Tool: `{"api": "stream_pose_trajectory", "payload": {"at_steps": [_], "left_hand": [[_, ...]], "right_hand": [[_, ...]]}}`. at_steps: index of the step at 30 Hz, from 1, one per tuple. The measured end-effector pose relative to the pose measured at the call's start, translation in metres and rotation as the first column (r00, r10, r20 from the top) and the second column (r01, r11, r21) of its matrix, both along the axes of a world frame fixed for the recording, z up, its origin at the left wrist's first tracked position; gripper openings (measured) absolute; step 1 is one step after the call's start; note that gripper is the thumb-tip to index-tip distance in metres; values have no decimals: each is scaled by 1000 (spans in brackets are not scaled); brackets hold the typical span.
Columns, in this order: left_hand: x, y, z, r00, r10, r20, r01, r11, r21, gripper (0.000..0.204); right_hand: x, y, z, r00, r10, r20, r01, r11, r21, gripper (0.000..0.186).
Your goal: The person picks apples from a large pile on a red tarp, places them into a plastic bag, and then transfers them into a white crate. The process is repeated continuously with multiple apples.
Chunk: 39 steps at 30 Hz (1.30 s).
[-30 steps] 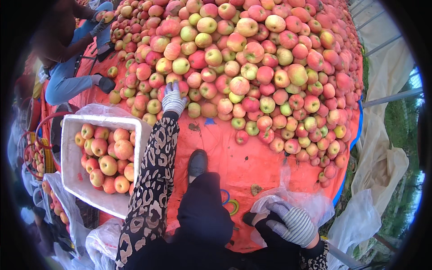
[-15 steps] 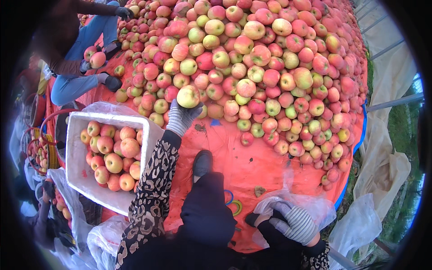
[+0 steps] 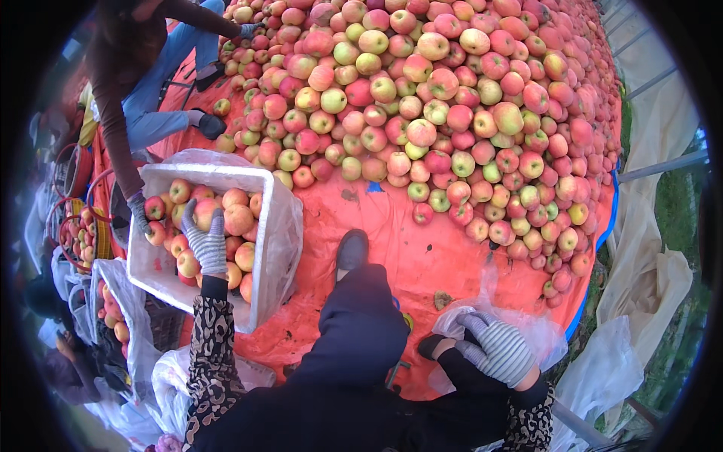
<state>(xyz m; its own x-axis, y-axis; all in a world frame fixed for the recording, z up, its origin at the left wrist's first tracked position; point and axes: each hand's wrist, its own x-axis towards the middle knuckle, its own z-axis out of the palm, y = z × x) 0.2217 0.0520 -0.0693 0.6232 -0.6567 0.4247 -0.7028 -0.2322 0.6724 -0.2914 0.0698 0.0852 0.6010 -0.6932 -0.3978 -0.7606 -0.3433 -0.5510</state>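
A red tarp [image 3: 403, 256] bears a dry leaf [image 3: 443, 300], with a pale sheet [image 3: 639, 290], a metal pole [image 3: 666, 166] and grass [image 3: 672, 200] off to the right, and a co-worker [image 3: 113, 113] leaning in at upper left.

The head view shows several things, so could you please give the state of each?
Crate: open-topped, part filled with apples.
Left hand: gloved, in the crate, at an apple, grip unclear.
Right hand: gloved, resting on the knee.
Co-worker's hand: gloved, at the crate.
Apple pile: loosely heaped.
Sheet: spread out, creased.
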Motion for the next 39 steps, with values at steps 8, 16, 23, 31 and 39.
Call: {"api": "stream_pose_trajectory", "payload": {"at_steps": [8, 16, 23, 31, 39], "left_hand": [[-41, -12, 23, 856, -98, 507, -39, 967, 253, 52], [-135, -153, -117, 938, -341, -65, 337, 852, 400, 66], [-135, -193, -180, 905, -415, 95, 182, 579, 795, 83], [-133, -138, -187, 661, -117, -742, 398, 892, 213, 55], [-208, -98, -82, -726, 60, -685, 518, 703, -487, 66]], "right_hand": [[-7, -7, -6, 999, 35, 34, -37, 998, 53, 48], [-9, -18, -19, 1000, -10, -17, 12, 994, 107, 47], [-20, -19, -38, 991, -43, -123, 59, 989, 137, 46], [-2, -31, -27, 987, -99, 125, 72, 975, 210, 43], [-4, -21, -85, 451, -872, 190, 298, 348, 889, 55]]}}
